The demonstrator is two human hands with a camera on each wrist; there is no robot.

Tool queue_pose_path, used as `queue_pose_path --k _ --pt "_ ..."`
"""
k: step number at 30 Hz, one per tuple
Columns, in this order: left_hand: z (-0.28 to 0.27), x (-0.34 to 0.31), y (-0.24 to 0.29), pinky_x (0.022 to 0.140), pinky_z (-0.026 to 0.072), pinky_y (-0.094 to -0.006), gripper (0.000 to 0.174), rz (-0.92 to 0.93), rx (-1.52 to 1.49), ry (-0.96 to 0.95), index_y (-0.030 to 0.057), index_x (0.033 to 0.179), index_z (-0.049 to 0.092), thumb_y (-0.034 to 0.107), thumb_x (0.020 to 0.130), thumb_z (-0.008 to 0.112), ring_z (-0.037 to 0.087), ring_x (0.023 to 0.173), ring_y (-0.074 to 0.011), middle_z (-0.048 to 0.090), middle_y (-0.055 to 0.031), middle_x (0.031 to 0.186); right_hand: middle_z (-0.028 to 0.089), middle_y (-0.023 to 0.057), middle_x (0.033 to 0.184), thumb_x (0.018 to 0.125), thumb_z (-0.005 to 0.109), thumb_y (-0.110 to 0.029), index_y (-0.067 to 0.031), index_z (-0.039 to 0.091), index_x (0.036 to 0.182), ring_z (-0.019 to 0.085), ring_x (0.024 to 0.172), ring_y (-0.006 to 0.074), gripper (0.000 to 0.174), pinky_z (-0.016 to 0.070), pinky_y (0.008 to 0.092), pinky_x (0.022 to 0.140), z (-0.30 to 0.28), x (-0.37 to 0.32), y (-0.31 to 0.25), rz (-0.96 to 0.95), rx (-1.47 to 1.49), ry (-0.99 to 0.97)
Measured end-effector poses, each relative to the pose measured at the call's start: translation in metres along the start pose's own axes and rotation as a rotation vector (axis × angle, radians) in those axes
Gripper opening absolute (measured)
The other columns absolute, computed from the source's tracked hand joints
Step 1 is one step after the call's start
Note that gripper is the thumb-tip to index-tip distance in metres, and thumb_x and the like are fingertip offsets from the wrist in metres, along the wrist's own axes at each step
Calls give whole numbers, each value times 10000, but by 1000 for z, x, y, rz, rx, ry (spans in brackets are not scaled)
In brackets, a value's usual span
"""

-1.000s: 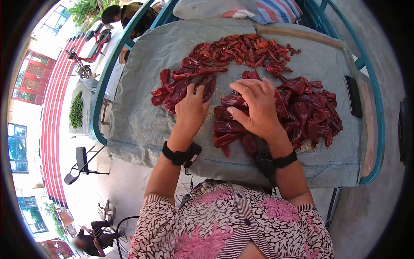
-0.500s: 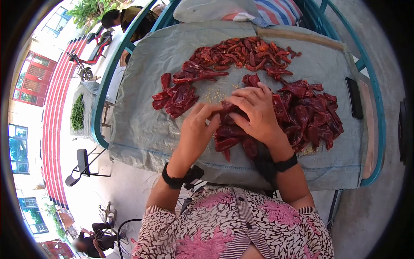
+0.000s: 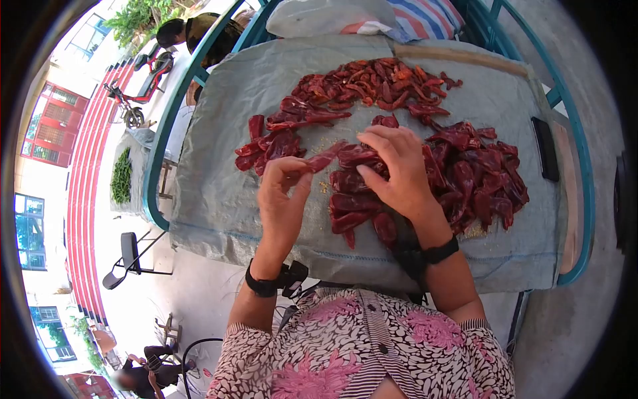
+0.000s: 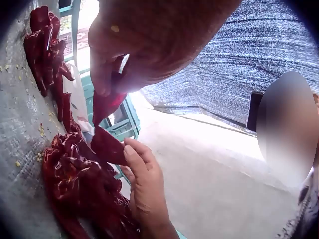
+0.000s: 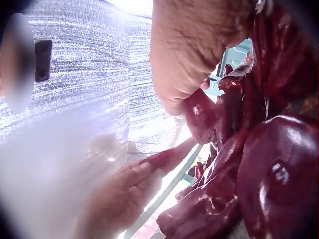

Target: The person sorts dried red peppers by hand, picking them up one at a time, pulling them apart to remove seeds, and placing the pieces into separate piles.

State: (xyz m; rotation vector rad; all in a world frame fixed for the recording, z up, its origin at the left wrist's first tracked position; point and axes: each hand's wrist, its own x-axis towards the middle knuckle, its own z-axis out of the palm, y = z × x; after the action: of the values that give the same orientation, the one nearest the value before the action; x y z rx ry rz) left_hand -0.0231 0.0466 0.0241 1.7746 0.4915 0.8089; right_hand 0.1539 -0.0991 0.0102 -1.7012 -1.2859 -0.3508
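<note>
My left hand [image 3: 281, 199] pinches a dried red chili pepper [image 3: 325, 159] between thumb and fingers, raised over the sheet left of the large pile. At that pile's left edge, my right hand [image 3: 402, 174] pinches another dark red chili pepper [image 4: 106, 146]; the left wrist view shows its thumb and fingers on it. The two peppers point toward each other. Glossy, wrinkled peppers form the large pile [image 3: 468, 174] beside and under the right hand. A smaller group of flattened peppers [image 3: 271, 146] lies beyond the left hand.
Smaller, brighter red peppers [image 3: 382, 80] lie at the back of the grey woven sheet [image 3: 219, 179]. Loose seeds [image 3: 324, 185] are scattered between the piles. A black phone [image 3: 545, 149] lies at the right, inside the teal rail [image 3: 585, 193]. Stuffed sacks [image 3: 332, 14] stand behind.
My left hand moved from the left group to the large pile, then drew back leftward with a chili pepper pinched in it. The right hand has stayed at the large pile's left edge.
</note>
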Motion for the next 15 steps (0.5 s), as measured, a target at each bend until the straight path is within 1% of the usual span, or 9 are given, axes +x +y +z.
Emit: queue_pose_path --k 1,4,7,10,13,15 --pt "2 0 2 840 558 -284 237 34 9 -29 33 1126 629 -71 926 704 650 1008 -117 643 -45 1085 683 19 1166 781 810 -102 -171 675 1216 594 1163 278 461 383 528 1109 -1 1 -3 -6 7 -16" --pt "9 1 2 810 554 -290 250 88 45 -191 40 1130 633 -55 914 717 658 1002 -134 641 -63 1085 672 26 1216 764 794 -80 -167 674 1270 568 1210 284 528 376 528 1113 3 -3 1 -137 -18 -151" --pt "9 10 19 796 551 -321 303 92 149 -312 44 1140 637 -30 872 757 668 957 -180 635 -83 1093 650 26 1272 771 758 -52 -164 670 1289 551 1244 286 537 371 521 1118 4 -10 17 -140 -59 -210" --pt "6 33 21 902 520 -323 306 159 475 -144 59 1164 646 -7 884 752 648 1032 -197 630 -84 1207 627 49 1313 786 732 -92 -162 668 1299 529 1278 298 521 353 523 1135 0 -9 22 -41 -121 -84" --pt "-7 63 -4 963 489 -401 454 325 828 -136 92 1276 641 32 842 758 609 1136 -293 638 -116 1249 617 81 1312 799 727 -168 -157 669 1283 527 1266 314 487 338 526 1145 -12 1 -2 -29 -181 -32" --pt "-4 77 -17 1033 439 -444 531 395 956 -134 122 1358 616 44 846 732 568 1205 -326 647 -111 1271 607 96 1326 799 730 -208 -155 668 1286 525 1264 326 493 330 531 1148 -10 1 -3 -65 -120 -50"
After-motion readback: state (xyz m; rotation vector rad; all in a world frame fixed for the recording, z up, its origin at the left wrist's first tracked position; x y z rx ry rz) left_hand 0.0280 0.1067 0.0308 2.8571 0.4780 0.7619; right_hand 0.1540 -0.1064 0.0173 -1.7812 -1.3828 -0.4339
